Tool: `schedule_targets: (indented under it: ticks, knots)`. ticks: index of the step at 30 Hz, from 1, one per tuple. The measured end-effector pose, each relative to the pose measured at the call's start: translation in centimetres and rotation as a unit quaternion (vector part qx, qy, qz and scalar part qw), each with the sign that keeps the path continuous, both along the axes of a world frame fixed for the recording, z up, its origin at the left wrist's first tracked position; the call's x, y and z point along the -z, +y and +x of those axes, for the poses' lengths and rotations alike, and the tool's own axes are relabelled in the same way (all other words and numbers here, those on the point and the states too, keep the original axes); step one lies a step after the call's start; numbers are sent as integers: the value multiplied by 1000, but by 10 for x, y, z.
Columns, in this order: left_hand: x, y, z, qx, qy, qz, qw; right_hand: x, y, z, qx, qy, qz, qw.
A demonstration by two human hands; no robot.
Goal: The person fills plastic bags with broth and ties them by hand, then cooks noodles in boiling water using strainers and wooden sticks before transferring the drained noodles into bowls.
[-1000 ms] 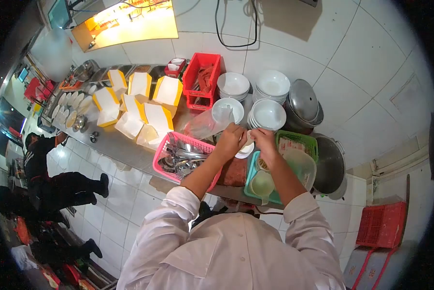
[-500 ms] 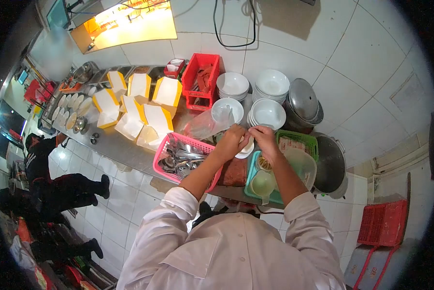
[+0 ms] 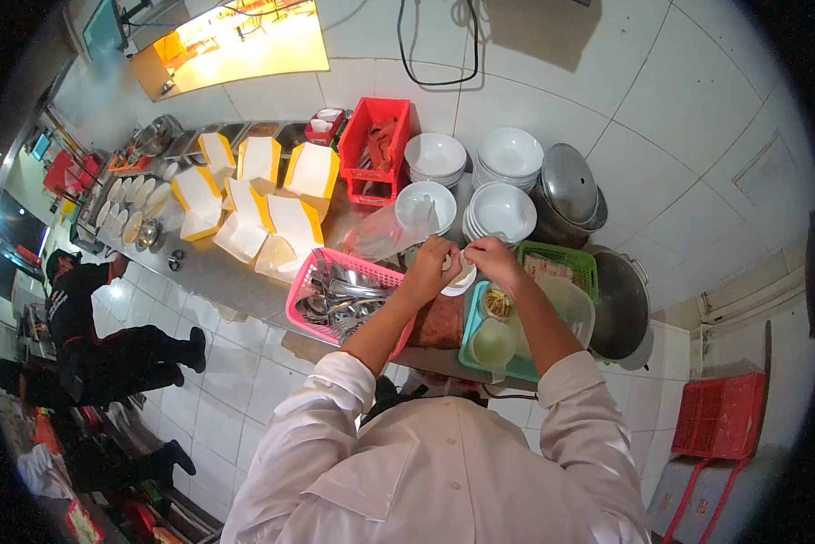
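While both your hands work close together above the tabletop (image 3: 209,261), the step in hand looks to be fingering a small pale item (image 3: 465,265), which sits between them, over a small white dish (image 3: 459,286). Your left hand (image 3: 433,263) has its grip closed around that item, as far as can be seen; your right hand (image 3: 494,259) has its fingertips drawn in beside it, but you cannot tell from this view whether that grip holds anything. The next move seems to call for light fingertips and steady wrists, with the item kept above the dish. Around you, count six open yellow-and-white boxes (image 3: 294,222), four top white bowls (image 3: 503,211) showing where bowls are set out, and one clear plastic bag (image 3: 385,234) near your left hand. Nearer your forearms are one pink basket (image 3: 403,340) of cutlery, whose pieces overlap too much to count, and one teal tray (image 3: 517,369) carrying one pitcher (image 3: 493,344); beyond it is one green basket (image 3: 578,260).
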State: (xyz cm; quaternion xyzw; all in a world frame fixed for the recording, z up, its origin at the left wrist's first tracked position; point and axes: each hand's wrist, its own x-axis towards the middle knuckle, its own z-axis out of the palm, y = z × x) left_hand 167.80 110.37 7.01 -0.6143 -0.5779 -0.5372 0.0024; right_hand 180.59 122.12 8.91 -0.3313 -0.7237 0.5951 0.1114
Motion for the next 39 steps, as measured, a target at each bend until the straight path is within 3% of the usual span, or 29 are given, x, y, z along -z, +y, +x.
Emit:
schedule_targets:
  ticks: [2,4,7,11,15,17,18,20,25,32,35,37,39]
  knots:
    - [2,2,0,-18,-3,17,1000,-2,-1,-2,12,14,-4,1000]
    - [3,2,3,-29,-25,16,999,-3,-3,-2,60,25,-130,989]
    - [4,3,6,-54,-76,2,996,-2,-3,-2,70,36,-195,978]
    - [2,3,6,-54,-156,-31,986,7,2,-4,80,42,-214,973]
    - [-13,2,-15,28,-63,-85,994,5,2,-1,66,36,-192,979]
    - [-17,5,-22,76,106,-63,989,-4,-1,0,49,34,-185,981]
    - [-19,6,-24,76,106,-62,989,-8,-4,-1,52,42,-174,982]
    - [-17,10,-26,89,221,-84,968,-3,-2,-2,56,51,-163,984]
    - [-14,13,-18,59,225,-93,968,-10,-7,-3,35,16,-76,996]
    - [-18,16,-19,98,170,-124,973,7,0,3,64,14,-148,987]
    - [-10,24,-28,128,89,-168,973,23,-4,0,77,36,-108,991]
    - [-9,32,-33,134,71,-201,968,27,-11,-5,117,183,60,974]
    - [-14,37,-37,137,53,-235,961,21,-15,-3,119,177,78,974]
